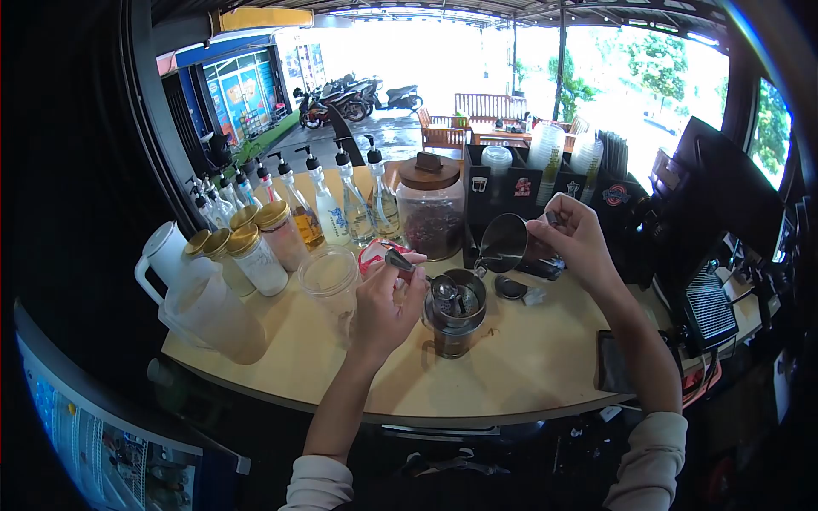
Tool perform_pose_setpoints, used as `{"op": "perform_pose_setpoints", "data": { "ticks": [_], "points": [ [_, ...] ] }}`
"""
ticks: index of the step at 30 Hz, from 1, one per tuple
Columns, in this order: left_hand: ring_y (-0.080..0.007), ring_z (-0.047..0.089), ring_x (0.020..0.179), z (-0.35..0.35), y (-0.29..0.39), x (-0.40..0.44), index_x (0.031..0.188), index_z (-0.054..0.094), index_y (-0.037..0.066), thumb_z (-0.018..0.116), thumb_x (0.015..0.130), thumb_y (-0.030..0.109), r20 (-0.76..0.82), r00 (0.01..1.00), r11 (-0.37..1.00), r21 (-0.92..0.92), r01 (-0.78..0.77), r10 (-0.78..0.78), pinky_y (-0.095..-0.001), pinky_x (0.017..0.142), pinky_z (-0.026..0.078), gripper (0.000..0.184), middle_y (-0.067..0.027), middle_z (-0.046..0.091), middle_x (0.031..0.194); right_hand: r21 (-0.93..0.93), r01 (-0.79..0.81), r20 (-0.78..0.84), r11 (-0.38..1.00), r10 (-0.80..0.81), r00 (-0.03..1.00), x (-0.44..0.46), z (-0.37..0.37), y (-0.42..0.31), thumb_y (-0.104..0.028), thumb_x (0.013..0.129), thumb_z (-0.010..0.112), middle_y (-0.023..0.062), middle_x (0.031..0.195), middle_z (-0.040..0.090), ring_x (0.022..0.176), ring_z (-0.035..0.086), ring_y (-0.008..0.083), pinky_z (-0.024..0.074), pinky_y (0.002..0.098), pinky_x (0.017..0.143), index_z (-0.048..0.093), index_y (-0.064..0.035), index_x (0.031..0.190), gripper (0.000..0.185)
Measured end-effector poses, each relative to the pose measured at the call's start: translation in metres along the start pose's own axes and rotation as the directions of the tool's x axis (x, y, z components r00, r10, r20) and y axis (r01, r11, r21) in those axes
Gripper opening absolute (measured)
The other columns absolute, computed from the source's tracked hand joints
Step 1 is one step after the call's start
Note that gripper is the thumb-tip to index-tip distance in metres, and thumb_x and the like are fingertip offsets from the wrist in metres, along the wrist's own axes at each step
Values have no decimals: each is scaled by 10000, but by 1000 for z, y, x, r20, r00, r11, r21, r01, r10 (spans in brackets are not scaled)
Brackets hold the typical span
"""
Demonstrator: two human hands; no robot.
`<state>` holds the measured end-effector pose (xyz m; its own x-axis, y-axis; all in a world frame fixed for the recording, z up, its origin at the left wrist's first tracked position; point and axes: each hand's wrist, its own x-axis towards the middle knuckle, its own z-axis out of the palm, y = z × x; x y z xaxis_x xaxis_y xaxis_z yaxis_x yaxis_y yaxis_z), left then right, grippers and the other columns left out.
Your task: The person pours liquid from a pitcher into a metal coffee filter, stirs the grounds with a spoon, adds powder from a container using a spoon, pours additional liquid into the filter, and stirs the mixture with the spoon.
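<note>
My left hand [388, 308] is closed on the dark handle of a small round metal strainer [445, 289]. The strainer is at the mouth of a metal cup [453, 328] standing on the wooden counter. My right hand [575, 237] grips a metal pitcher [504, 244] by its handle, tilted with its lower edge close above the cup's rim. Whether liquid is flowing cannot be made out. A clear plastic tub [329, 277] stands left of my left hand, and a red and white packet [381, 254] lies partly hidden behind it.
Behind are pump bottles [332, 209], a wooden-lidded jar [429, 213] and a black cup organizer [504, 183]. Gold-lidded jars [258, 262] and a plastic jug [213, 311] stand left on the counter [511, 387]. A dark machine [711, 298] is at right.
</note>
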<state>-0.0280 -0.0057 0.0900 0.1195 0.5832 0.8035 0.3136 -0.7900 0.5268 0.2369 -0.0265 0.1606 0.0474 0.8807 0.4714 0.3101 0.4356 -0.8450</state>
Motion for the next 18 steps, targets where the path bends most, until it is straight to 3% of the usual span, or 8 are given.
{"op": "perform_pose_setpoints", "data": {
  "ticks": [4,7,18],
  "points": [
    [-204,647,721,0,3,-1,1022,634,27,614,866,72,-3,999,999,-20,41,-41,-348,724,478,164,-97,665,777,40,8,11,999,-9,1000,2,5,3,-100,840,718,-102,652,325,581,282,-22,245,181,486,426,-96,718,317],
    [-218,639,721,-2,3,-1,1027,624,27,606,878,81,58,998,999,32,-24,23,-363,765,462,159,-99,660,790,111,-15,26,994,12,1000,2,10,1,-85,837,715,-101,650,322,579,277,-20,238,186,484,426,-95,719,312],
    [-241,621,792,1,3,3,1054,604,41,552,925,112,112,987,989,88,-122,112,-390,820,433,156,-62,660,769,24,61,11,998,-61,998,12,12,1,-84,837,707,-92,664,329,586,267,-11,228,193,502,434,-84,724,295]
  ]
}}
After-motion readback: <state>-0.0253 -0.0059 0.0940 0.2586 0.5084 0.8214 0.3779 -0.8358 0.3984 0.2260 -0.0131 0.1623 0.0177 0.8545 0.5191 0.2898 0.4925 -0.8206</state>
